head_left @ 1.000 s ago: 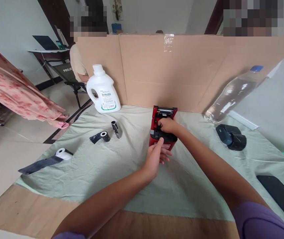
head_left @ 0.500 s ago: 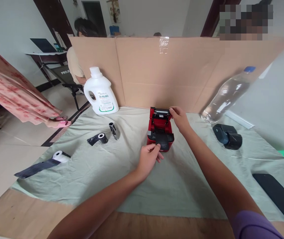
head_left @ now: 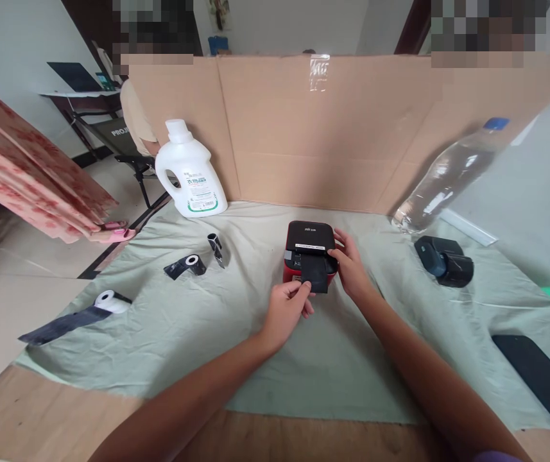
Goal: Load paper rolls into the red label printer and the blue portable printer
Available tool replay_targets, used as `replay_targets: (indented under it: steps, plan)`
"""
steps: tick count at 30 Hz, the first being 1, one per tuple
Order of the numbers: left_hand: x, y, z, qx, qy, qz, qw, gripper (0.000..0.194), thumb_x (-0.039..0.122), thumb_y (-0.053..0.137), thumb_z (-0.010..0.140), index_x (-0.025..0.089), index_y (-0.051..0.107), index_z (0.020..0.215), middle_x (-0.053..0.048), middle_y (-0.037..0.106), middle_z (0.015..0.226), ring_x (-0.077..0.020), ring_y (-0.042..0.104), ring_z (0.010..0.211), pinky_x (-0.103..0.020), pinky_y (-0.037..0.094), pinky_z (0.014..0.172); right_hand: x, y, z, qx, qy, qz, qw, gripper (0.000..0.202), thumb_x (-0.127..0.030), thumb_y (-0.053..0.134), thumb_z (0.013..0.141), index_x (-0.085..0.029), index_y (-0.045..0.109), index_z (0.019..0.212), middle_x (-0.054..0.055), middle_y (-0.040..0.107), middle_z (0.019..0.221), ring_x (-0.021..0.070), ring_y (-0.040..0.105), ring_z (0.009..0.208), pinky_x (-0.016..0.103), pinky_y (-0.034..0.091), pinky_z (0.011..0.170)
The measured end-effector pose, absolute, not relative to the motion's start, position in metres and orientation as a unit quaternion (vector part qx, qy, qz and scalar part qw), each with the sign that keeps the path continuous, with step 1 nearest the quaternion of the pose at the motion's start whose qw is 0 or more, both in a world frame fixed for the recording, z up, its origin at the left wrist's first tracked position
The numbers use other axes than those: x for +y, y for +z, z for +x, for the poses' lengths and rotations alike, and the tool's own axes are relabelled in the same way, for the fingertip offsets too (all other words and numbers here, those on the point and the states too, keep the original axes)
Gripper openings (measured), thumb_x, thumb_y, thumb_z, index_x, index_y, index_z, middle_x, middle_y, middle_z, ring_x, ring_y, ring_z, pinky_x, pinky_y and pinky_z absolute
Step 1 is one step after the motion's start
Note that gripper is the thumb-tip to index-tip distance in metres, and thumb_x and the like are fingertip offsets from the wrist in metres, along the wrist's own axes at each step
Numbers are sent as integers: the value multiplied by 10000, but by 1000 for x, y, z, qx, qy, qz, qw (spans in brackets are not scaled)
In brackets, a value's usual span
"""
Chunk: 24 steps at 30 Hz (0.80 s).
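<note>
A red and black thermal printer (head_left: 310, 239) sits on the cloth, its black lid down. From its front slot a strip of black paper (head_left: 317, 274) hangs toward me. My left hand (head_left: 288, 309) pinches the strip's left edge between thumb and fingers, just in front of the printer. Against the printer's right side lies my right hand (head_left: 349, 266); its thumb touches the lid's front right corner and its fingers are apart along the side. Whatever is inside the printer is hidden by the lid.
Left on the cloth lie a white paper roll (head_left: 113, 301) and two small dark rolls (head_left: 192, 263) (head_left: 215, 245). Behind stand a white detergent bottle (head_left: 190, 173) and a cardboard panel (head_left: 303, 128). At right are a clear bottle (head_left: 448, 179), a black device (head_left: 443, 260) and a dark slab (head_left: 539, 378).
The printer's lid has gone from raised to down. My right hand has come from the raised lid's edge down to the printer's right side. My left hand still pinches the black paper.
</note>
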<state>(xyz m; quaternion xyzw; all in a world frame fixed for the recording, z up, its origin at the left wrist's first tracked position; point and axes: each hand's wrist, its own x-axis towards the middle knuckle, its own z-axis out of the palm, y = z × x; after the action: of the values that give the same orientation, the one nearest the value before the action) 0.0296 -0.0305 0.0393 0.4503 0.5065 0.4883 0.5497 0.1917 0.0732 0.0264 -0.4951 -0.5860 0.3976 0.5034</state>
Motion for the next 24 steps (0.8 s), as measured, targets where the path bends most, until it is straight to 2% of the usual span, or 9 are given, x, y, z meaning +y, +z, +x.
replay_targets:
  steps: [4, 7, 10, 12, 14, 16, 18, 20, 24]
  plan:
    - [-31, 37, 27, 511, 479, 455, 549, 431, 461, 563, 873, 192, 564, 536, -21, 601, 525, -129, 532, 494, -257, 429, 546, 75, 21, 191, -562, 441, -461, 527, 606, -345, 548, 820, -322, 406, 1409, 37, 454, 1508, 224, 482, 1334, 407, 450, 1067]
    - [-30, 38, 23, 526, 470, 469, 532, 415, 456, 568, 867, 194, 536, 547, 14, 510, 474, -118, 469, 473, -248, 364, 515, 73, 20, 189, -556, 449, -445, 539, 579, -330, 542, 827, -321, 431, 1395, 33, 484, 1489, 218, 480, 1345, 418, 418, 1108]
    - [-24, 43, 14, 545, 504, 483, 464, 450, 449, 573, 858, 194, 406, 527, 49, 357, 478, -95, 357, 474, -246, 281, 508, 71, 20, 186, -552, 445, -451, 542, 573, -326, 527, 826, -317, 439, 1392, 33, 507, 1473, 221, 481, 1349, 418, 433, 1098]
    - [-13, 50, 0, 562, 536, 488, 398, 468, 430, 551, 867, 195, 321, 534, 47, 326, 511, -95, 348, 501, -244, 286, 532, 70, 21, 184, -549, 447, -447, 547, 557, -322, 521, 826, -310, 455, 1379, 32, 518, 1462, 221, 480, 1352, 418, 435, 1100]
    - [3, 61, -25, 602, 523, 513, 318, 419, 402, 538, 873, 197, 357, 555, 37, 393, 534, -108, 408, 532, -243, 326, 568, 69, 22, 183, -545, 456, -436, 552, 538, -318, 526, 830, -302, 472, 1365, 32, 521, 1458, 218, 480, 1351, 416, 424, 1113]
    - [20, 72, -62, 667, 448, 558, 208, 288, 379, 551, 866, 203, 525, 639, 13, 558, 622, -145, 525, 622, -253, 383, 637, 68, 23, 183, -541, 467, -428, 554, 532, -320, 526, 841, -303, 470, 1370, 32, 515, 1462, 216, 484, 1348, 415, 422, 1116]
    - [35, 80, -107, 738, 350, 571, 77, 172, 360, 561, 857, 231, 674, 864, -25, 709, 868, -218, 623, 848, -292, 426, 769, 68, 21, 183, -542, 467, -428, 553, 537, -326, 517, 852, -309, 458, 1385, 30, 510, 1465, 216, 488, 1344, 416, 432, 1110]
    - [47, 80, -150, 781, 282, 558, -7, 282, 381, 546, 873, 253, 693, 1077, -61, 724, 1100, -286, 606, 1081, -351, 419, 903, 68, 19, 183, -547, 459, -431, 552, 535, -337, 508, 861, -319, 451, 1393, 24, 505, 1470, 217, 487, 1346, 420, 438, 1108]
    - [63, 62, -193, 807, 212, 546, 79, 475, 554, 529, 872, 299, 649, 1255, -69, 714, 1190, -297, 606, 1169, -395, 390, 987, 69, 16, 183, -551, 458, -427, 551, 513, -353, 502, 879, -342, 457, 1390, 4, 503, 1474, 216, 478, 1358, 423, 427, 1119]
